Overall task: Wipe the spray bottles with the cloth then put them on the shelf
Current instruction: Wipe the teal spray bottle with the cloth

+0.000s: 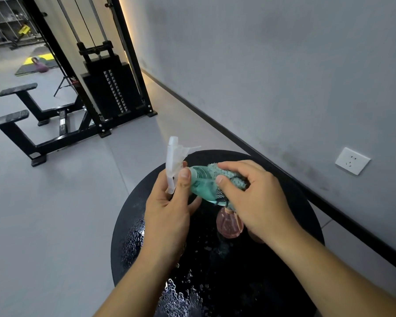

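Note:
A teal spray bottle [201, 183] with a white trigger head lies tilted sideways in the air above a round black table [302, 202]. My left hand [169, 207] grips its neck just below the trigger, thumb on top. My right hand [254, 200] holds a teal fluffy cloth [224, 172] wrapped around the bottle's body and covers its lower end. A pink spray bottle [228, 224] stands on the table under my right hand, its top hidden by the hand and the cloth.
Water droplets [176, 294] are scattered over the wet black tabletop. A grey wall with a white socket [352, 160] runs along the right. A black cable weight machine [110, 88] and benches stand on the grey floor to the far left.

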`<act>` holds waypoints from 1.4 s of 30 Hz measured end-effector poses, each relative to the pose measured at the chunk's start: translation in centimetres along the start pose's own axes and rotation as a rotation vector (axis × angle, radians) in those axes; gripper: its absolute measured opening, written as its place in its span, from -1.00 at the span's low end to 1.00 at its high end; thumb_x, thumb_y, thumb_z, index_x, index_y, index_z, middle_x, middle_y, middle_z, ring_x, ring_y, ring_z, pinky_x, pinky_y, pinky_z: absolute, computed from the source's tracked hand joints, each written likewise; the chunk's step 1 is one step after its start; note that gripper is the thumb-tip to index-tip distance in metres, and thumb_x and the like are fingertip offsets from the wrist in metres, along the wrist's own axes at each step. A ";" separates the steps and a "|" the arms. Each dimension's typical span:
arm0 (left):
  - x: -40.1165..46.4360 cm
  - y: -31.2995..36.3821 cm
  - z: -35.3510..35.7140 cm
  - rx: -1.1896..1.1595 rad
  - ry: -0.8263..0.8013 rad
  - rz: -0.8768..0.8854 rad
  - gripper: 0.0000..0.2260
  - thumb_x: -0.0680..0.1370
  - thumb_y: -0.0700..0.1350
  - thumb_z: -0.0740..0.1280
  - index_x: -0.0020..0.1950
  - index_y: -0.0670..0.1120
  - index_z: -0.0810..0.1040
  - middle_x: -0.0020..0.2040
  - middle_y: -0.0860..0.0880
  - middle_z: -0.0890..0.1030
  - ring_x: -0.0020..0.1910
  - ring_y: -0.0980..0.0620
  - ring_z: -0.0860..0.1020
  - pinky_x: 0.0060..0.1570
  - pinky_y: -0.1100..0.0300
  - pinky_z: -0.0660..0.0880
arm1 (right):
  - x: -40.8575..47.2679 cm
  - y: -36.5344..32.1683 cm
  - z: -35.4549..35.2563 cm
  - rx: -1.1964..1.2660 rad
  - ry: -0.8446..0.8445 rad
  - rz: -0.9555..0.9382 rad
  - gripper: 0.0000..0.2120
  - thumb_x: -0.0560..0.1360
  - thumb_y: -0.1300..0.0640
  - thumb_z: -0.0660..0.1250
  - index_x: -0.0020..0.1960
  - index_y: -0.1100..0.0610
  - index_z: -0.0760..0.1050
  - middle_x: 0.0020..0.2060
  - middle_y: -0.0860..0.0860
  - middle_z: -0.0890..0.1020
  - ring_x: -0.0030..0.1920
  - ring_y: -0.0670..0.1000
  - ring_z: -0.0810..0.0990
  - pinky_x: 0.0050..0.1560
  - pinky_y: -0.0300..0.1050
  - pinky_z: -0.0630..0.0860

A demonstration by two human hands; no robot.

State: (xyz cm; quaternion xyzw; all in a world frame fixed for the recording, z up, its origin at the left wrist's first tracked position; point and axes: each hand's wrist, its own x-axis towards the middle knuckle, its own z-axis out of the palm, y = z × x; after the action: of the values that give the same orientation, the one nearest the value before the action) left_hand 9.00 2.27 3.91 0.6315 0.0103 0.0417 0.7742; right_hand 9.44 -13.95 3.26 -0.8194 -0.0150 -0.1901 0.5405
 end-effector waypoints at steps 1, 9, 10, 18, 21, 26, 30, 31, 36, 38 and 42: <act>0.0 0.0 0.0 -0.001 0.005 -0.004 -0.76 0.63 0.10 0.35 0.25 0.08 0.65 0.11 -0.01 0.77 0.14 -0.01 0.76 0.12 0.02 0.71 | -0.3 -0.4 0.2 0.007 -0.028 -0.027 -0.78 0.57 0.11 0.46 0.20 -0.06 0.68 0.07 -0.25 0.63 0.09 -0.26 0.61 -0.04 -0.44 0.55; 0.1 0.2 -0.2 0.016 0.023 0.007 -0.82 0.62 0.10 0.36 0.16 0.12 0.69 0.11 -0.01 0.78 0.14 -0.04 0.76 0.10 0.02 0.72 | 0.9 1.2 -0.9 -0.098 0.021 0.080 -0.80 0.57 0.07 0.45 0.19 -0.06 0.68 0.03 -0.24 0.65 0.02 -0.32 0.60 -0.07 -0.57 0.45; 0.1 0.3 -0.2 0.011 0.030 0.013 -0.83 0.61 0.11 0.37 0.14 0.13 0.69 0.11 -0.01 0.77 0.15 -0.04 0.76 0.08 0.02 0.72 | 1.0 1.3 -1.1 -0.100 0.031 0.099 -0.80 0.57 0.06 0.45 0.19 -0.07 0.67 0.03 -0.23 0.66 0.03 -0.31 0.61 -0.07 -0.57 0.45; -0.1 0.1 0.1 0.007 0.067 -0.002 -0.70 0.64 0.14 0.34 0.25 -0.01 0.61 0.10 -0.06 0.77 0.11 -0.07 0.77 0.04 0.03 0.72 | -0.7 -0.8 0.2 -0.059 -0.057 -0.107 -0.75 0.57 0.17 0.45 0.23 -0.02 0.66 0.10 -0.24 0.60 0.16 -0.25 0.58 0.07 -0.49 0.48; 0.0 0.1 0.1 0.008 0.089 -0.005 -0.72 0.66 0.12 0.34 0.25 -0.01 0.61 0.08 -0.06 0.78 0.07 -0.08 0.78 0.02 0.01 0.72 | -0.9 -1.0 0.3 -0.089 -0.048 -0.148 -0.75 0.56 0.17 0.46 0.22 0.00 0.67 0.10 -0.22 0.59 0.16 -0.20 0.59 0.08 -0.46 0.49; 0.3 0.3 -0.2 -0.004 0.155 0.008 -0.77 0.69 0.08 0.33 0.19 -0.05 0.62 0.07 -0.07 0.78 0.03 -0.10 0.79 0.01 -0.01 0.71 | -0.4 0.1 -0.1 -0.024 0.020 -0.011 -0.79 0.56 0.15 0.45 0.17 -0.02 0.67 0.05 -0.24 0.59 -0.06 -0.12 0.68 -0.02 -0.11 0.67; 0.0 0.1 0.1 0.018 0.178 0.010 -0.79 0.67 0.11 0.34 0.13 -0.01 0.62 0.06 -0.05 0.78 0.03 -0.08 0.78 0.05 -0.04 0.68 | -0.5 0.2 0.4 -0.031 0.045 -0.018 -0.78 0.60 0.13 0.41 0.22 -0.02 0.66 0.08 -0.25 0.58 -0.01 -0.12 0.67 0.05 -0.11 0.65; 0.0 0.0 0.2 0.017 0.181 0.004 -0.80 0.68 0.11 0.34 0.12 0.00 0.62 0.06 -0.05 0.78 0.03 -0.08 0.78 0.05 -0.04 0.68 | -0.6 0.0 0.5 -0.055 0.049 -0.055 -0.78 0.60 0.13 0.41 0.24 -0.02 0.66 0.09 -0.24 0.58 0.06 -0.16 0.64 0.09 -0.18 0.62; 0.2 0.0 0.2 -0.024 0.185 -0.072 -0.79 0.70 0.12 0.33 0.13 0.04 0.69 0.03 -0.01 0.79 0.00 -0.05 0.79 0.03 0.01 0.68 | -1.1 -0.6 0.9 -0.158 -0.022 -0.196 -0.74 0.60 0.09 0.42 0.29 -0.01 0.64 0.14 -0.23 0.56 0.23 -0.14 0.56 0.19 -0.27 0.54; 0.3 0.1 0.1 -0.028 0.184 -0.078 -0.79 0.70 0.11 0.33 0.08 0.07 0.71 0.02 0.00 0.79 -0.01 -0.03 0.79 0.02 0.04 0.68 | -1.0 -0.5 0.8 -0.184 -0.040 -0.210 -0.73 0.60 0.08 0.42 0.30 -0.01 0.63 0.14 -0.23 0.56 0.21 -0.13 0.56 0.18 -0.27 0.54; 0.6 0.6 -0.2 -0.049 0.212 -0.060 -0.77 0.71 0.10 0.32 0.13 0.00 0.68 0.04 -0.03 0.79 0.00 -0.05 0.79 0.03 0.03 0.71 | -0.6 -0.1 0.4 -0.136 -0.005 -0.143 -0.75 0.59 0.11 0.43 0.26 -0.01 0.65 0.10 -0.23 0.57 0.12 -0.18 0.60 0.12 -0.35 0.54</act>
State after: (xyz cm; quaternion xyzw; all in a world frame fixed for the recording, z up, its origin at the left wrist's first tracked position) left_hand 9.56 2.60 4.46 0.6040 0.1099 0.0851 0.7848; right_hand 8.99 -13.42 3.01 -0.8516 -0.0617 -0.2268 0.4685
